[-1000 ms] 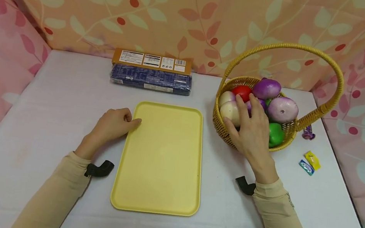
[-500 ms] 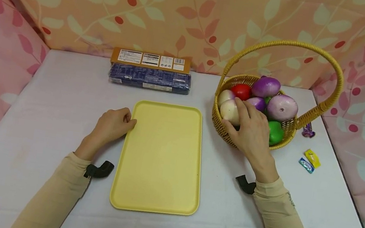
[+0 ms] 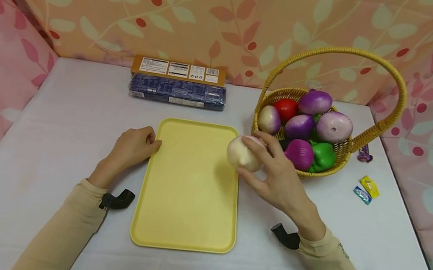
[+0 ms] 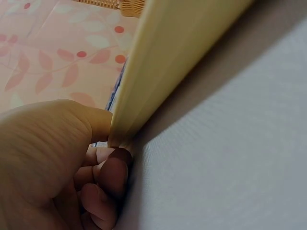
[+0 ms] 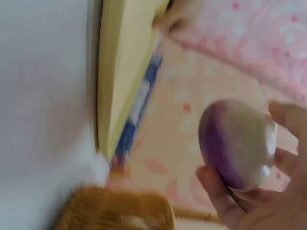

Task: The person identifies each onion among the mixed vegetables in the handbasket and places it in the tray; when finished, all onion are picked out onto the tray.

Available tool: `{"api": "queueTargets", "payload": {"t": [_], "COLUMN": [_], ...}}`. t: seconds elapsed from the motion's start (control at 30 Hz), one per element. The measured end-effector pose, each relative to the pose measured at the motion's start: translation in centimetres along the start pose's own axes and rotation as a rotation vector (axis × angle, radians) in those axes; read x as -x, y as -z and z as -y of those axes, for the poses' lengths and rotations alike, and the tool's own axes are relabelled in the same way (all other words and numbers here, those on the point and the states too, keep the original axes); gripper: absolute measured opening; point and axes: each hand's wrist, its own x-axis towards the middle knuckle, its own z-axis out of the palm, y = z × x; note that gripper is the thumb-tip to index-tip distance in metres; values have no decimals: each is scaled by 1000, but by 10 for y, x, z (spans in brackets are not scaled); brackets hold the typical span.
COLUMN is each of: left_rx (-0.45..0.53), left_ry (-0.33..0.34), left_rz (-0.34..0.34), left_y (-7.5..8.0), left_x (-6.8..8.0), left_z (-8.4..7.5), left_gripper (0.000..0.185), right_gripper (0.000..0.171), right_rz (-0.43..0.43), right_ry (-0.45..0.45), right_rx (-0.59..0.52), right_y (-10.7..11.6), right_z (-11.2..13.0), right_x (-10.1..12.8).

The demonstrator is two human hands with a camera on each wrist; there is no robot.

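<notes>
Right hand has lifted out of the basket, now gripping one white-purple turnip over the empty yellow tray; left hand pinches tray edge, other vegetables remain.

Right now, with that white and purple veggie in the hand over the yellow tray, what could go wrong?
1. The round turnip is held only by the right hand's fingertips, so it might slip.
2. The yellow tray is flat with a low rim; a round turnip set down there could roll off.
3. The wicker basket sits close by, piled high; a bump from the arm may spill vegetables.
</notes>
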Motion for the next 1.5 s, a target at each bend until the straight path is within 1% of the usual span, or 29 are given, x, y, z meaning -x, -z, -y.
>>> {"api": "queueTargets", "payload": {"t": [0.13, 0.2, 0.27, 0.4, 0.53, 0.63, 0.73, 0.8, 0.87, 0.97, 1.03, 1.2, 1.37, 1.5], "left_rx": [1, 2, 1, 0, -1, -2, -3, -4, -3, -2, 0, 1, 4, 8], "left_ry": [8, 11, 12, 9, 4, 4, 5, 6, 4, 1, 0, 2, 5, 1], "left_rz": [11, 16, 20, 24, 21, 18, 13, 12, 13, 14, 13, 14, 19, 13], "left_y": [0, 0, 0, 0, 1, 1, 1, 1, 1, 1, 1, 1, 1, 0], "left_x": [1, 1, 1, 1, 1, 0, 0, 0, 0, 0, 0, 0, 0, 0], "left_z": [1, 1, 1, 0, 0, -1, 0, 0, 0, -1, 0, 0, 0, 0], "left_gripper": [22, 22, 22, 22, 22, 22, 22, 22, 22, 22, 22, 22, 22, 22], "right_gripper": [67, 68, 68, 72, 74, 71, 69, 67, 66, 64, 64, 65, 67, 68], "right_rz": [217, 281, 314, 342, 371, 388, 430, 493, 568, 676, 723, 775, 805, 804], "right_ry": [-62, -85, -95, -105, -136, -133, -83, -36, 19, 88, 140, 227, 258, 283], "right_rx": [-53, -38, -21, 20, 13, 30, 67, 72, 53, -5, -38, -74, -101, -106], "right_y": [-18, -25, -31, -38, -40, -39, -33, -28, -23, -19, -17, -15, -14, -13], "right_z": [9, 10, 10, 8, 7, 7, 7, 10, 14, 20, 24, 27, 26, 26], "right_x": [6, 9, 10, 11, 11, 11, 12, 14, 16, 19, 21, 23, 24, 24]}}
